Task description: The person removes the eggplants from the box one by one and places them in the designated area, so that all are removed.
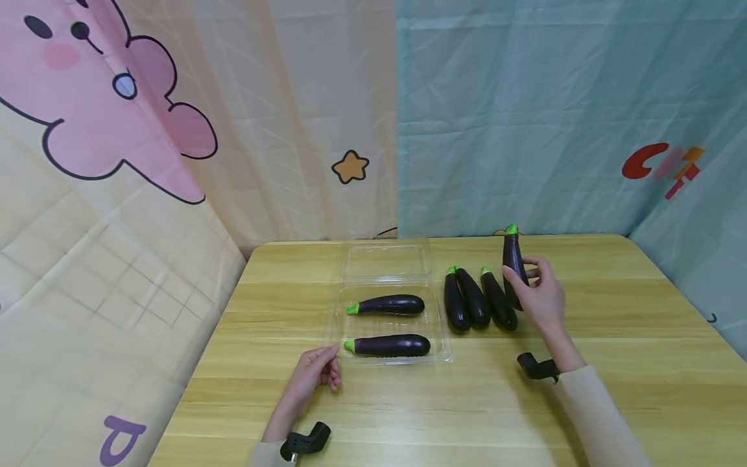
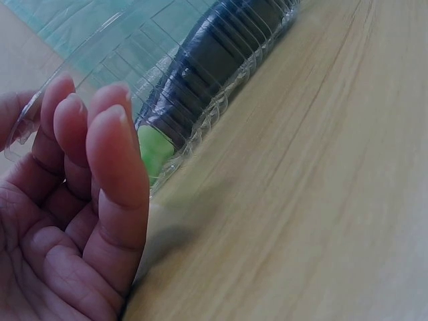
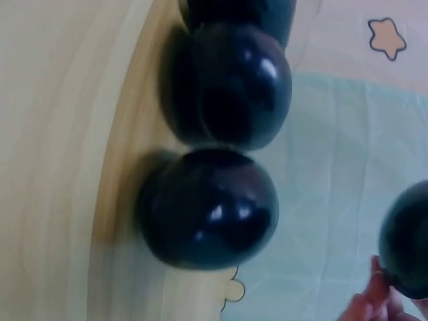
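Observation:
My right hand (image 1: 543,295) grips a dark purple eggplant (image 1: 513,259) with a bright green stem end, tilted up above the table's right side. In the right wrist view its rounded end (image 3: 408,241) shows at the edge beside the fingers. My left hand (image 1: 315,370) pinches the left front corner of a clear plastic container (image 1: 440,350) between thumb and fingers. Inside lie two eggplants, a rear one (image 1: 392,305) and a front one (image 1: 391,346), stems to the left. Beside the container lie three more eggplants (image 1: 456,301), near the right hand.
The container's hinged lid (image 1: 386,261) lies opened toward the back of the wooden table (image 1: 467,415). Printed curtains (image 1: 303,130) hang behind the table and at its sides. Each wrist wears a black camera mount (image 1: 306,440).

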The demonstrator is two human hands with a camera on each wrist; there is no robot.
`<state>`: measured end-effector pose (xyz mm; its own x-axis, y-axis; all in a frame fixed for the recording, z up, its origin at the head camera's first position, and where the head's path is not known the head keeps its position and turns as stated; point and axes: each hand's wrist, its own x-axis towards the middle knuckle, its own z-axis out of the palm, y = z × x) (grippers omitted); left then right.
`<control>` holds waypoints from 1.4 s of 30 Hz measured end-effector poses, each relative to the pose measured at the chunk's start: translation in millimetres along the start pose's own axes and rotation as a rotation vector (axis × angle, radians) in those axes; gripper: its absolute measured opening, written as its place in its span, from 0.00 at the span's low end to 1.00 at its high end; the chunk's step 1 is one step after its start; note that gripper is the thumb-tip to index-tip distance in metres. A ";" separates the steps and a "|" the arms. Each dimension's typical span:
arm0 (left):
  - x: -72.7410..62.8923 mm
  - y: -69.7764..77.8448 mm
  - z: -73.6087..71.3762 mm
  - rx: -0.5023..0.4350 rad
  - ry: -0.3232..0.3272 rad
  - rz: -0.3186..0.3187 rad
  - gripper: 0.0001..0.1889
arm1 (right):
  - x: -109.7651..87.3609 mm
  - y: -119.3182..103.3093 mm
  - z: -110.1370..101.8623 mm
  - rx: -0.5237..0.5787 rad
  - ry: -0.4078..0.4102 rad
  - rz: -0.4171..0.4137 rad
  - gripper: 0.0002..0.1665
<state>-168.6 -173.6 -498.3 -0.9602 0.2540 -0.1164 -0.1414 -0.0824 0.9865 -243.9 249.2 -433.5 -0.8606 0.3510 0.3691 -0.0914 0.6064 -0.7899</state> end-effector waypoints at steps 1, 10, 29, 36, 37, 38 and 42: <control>-0.1 -0.1 0.0 0.000 0.001 -0.001 0.22 | 0.7 1.3 -1.1 -0.015 -0.018 0.003 0.30; -0.3 -1.2 -0.7 -0.001 -0.001 0.001 0.22 | 6.7 9.0 -11.6 -0.120 -0.181 0.033 0.35; -0.3 -0.4 -0.3 0.000 -0.008 0.007 0.22 | 12.8 28.6 -16.8 -0.254 -0.369 0.043 0.43; 0.0 -0.6 -0.6 0.004 -0.009 0.005 0.22 | 13.1 32.9 -13.7 -0.285 -0.407 0.051 0.43; -0.1 -0.6 -0.4 0.004 -0.009 0.005 0.22 | 13.0 33.3 -13.3 -0.288 -0.407 0.051 0.44; -0.2 -0.4 -0.2 0.005 -0.009 0.004 0.22 | 13.0 33.4 -12.9 -0.292 -0.407 0.050 0.44; -0.4 -0.3 0.2 0.004 -0.012 0.006 0.22 | 13.7 35.1 -12.1 -0.304 -0.416 0.049 0.44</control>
<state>-168.1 -173.5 -498.6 -0.9582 0.2646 -0.1088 -0.1343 -0.0802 0.9877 -252.9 283.9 -450.3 -0.9923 0.1085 0.0604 0.0508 0.7979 -0.6006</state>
